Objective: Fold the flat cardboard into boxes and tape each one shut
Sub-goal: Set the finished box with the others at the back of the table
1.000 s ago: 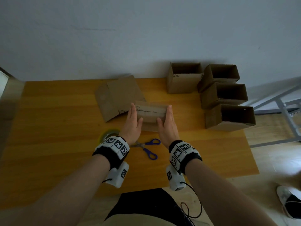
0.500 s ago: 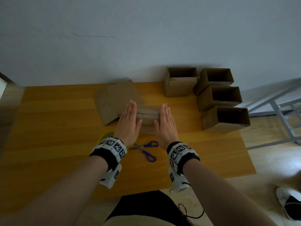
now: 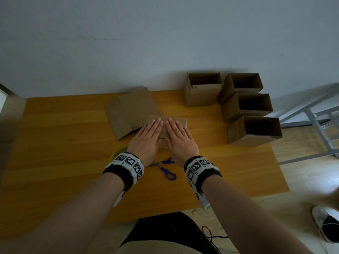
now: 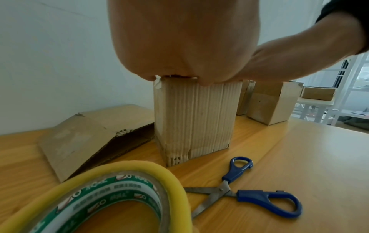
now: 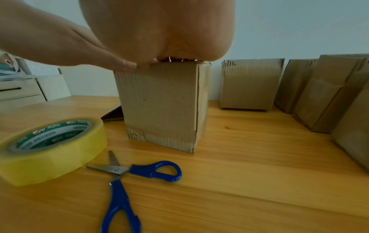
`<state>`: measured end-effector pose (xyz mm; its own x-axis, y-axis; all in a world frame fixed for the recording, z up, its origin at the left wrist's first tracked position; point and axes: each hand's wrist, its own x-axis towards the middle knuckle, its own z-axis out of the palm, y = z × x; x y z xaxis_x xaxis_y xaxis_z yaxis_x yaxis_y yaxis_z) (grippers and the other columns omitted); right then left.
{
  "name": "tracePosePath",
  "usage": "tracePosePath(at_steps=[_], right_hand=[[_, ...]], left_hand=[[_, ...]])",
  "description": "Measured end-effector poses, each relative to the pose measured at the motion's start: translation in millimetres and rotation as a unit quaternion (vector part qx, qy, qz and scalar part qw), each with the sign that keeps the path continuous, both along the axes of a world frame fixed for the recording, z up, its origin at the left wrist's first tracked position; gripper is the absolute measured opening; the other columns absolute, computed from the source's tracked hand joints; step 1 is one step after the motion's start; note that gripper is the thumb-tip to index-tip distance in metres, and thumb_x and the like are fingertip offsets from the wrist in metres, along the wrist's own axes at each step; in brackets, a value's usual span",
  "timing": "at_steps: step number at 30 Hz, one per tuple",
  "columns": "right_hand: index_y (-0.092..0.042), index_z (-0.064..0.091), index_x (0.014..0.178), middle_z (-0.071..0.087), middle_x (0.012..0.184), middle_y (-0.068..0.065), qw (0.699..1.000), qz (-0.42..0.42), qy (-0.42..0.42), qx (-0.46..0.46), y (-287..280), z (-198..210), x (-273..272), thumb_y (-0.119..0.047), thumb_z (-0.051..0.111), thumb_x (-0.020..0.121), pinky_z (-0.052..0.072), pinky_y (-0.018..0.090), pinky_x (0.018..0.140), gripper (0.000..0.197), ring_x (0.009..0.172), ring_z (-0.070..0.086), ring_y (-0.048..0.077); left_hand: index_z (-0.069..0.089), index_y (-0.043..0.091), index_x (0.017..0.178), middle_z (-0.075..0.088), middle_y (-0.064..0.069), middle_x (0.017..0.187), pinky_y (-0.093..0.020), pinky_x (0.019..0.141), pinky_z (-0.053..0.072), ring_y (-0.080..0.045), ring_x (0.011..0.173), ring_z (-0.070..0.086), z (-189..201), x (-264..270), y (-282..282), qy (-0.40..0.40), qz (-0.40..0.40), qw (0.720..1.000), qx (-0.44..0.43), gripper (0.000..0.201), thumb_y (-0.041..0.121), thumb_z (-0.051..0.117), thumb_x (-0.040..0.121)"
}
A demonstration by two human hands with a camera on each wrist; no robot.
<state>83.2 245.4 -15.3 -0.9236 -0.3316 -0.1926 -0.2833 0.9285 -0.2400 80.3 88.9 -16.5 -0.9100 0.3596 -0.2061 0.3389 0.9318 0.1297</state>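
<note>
A small upright cardboard box [image 3: 180, 121] [image 4: 194, 119] [image 5: 161, 104] stands mid-table. My left hand [image 3: 149, 136] [image 4: 179, 39] and right hand [image 3: 180, 138] [image 5: 157, 30] lie flat side by side on its top, fingers straight, pressing it down. Flat cardboard [image 3: 130, 112] [image 4: 89, 134] lies just left of the box, partly raised. A yellow tape roll [image 3: 117, 154] [image 4: 111, 197] [image 5: 49, 146] sits near my left wrist. Blue-handled scissors [image 3: 165, 169] [image 4: 249, 189] [image 5: 127, 178] lie open between my wrists.
Several open-topped folded boxes [image 3: 245, 107] [image 5: 299, 88] stand in a cluster at the table's back right. The wooden table [image 3: 55, 162] ends near the right of them, with a grey metal frame [image 3: 311, 116] beyond. A wall backs the table.
Both hands slid inward from the box's sides and now lie flat together on its top. The view shifted slightly.
</note>
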Motion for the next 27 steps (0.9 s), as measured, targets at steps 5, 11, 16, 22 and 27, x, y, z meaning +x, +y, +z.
tracePosePath(at_steps=[5,11,16,22,27], right_hand=[[-0.017,-0.008,0.151,-0.011,0.159,-0.003,0.999,-0.028,-0.017,-0.010,14.9,-2.1,1.1,-0.043,0.012,0.102,-0.004,0.029,0.119,0.059,0.146,-0.011,0.011],[-0.009,-0.008,0.150,-0.018,0.158,0.003,0.972,-0.112,-0.043,-0.200,6.1,2.3,2.1,-0.037,0.024,0.103,0.001,0.023,0.117,0.064,0.138,-0.017,0.005],[-0.013,0.005,0.152,0.013,0.159,0.006,0.872,-0.302,-0.119,-0.368,-0.7,-1.6,-9.8,-0.049,0.038,0.097,0.020,0.032,0.116,0.073,0.144,0.020,0.019],[-0.013,0.037,0.108,0.045,0.111,0.003,0.855,-0.368,-0.095,-0.352,1.1,-4.4,-27.5,-0.046,0.056,0.090,0.046,0.037,0.089,0.042,0.104,0.050,0.023],[-0.010,0.040,0.100,0.050,0.105,0.009,0.856,-0.367,-0.076,-0.356,4.9,-9.1,-29.8,-0.039,0.039,0.100,0.043,0.036,0.076,0.029,0.090,0.050,0.023]], left_hand=[[-0.016,0.013,0.147,-0.023,-0.002,0.154,-0.029,0.117,-0.001,-0.013,0.143,-0.016,1.6,1.3,3.6,-0.027,0.028,0.999,0.005,0.063,0.046,0.011,0.099],[-0.020,0.008,0.144,-0.031,-0.008,0.151,-0.029,0.114,-0.004,-0.017,0.141,-0.023,6.9,-3.2,19.9,-0.108,0.162,0.969,0.152,0.074,0.053,0.014,0.096],[-0.002,0.011,0.150,0.006,-0.008,0.158,-0.034,0.115,0.012,-0.023,0.144,0.013,15.6,-18.3,22.3,-0.142,0.332,0.866,0.347,0.070,0.049,0.027,0.098],[0.016,0.012,0.148,0.031,-0.011,0.151,-0.041,0.110,0.029,-0.030,0.137,0.032,8.7,-33.8,16.9,-0.165,0.377,0.853,0.322,0.077,0.057,0.040,0.091],[0.027,0.015,0.146,0.040,-0.010,0.146,-0.038,0.105,0.031,-0.030,0.132,0.039,5.0,-32.5,15.7,-0.136,0.385,0.850,0.333,0.060,0.051,0.021,0.098]])
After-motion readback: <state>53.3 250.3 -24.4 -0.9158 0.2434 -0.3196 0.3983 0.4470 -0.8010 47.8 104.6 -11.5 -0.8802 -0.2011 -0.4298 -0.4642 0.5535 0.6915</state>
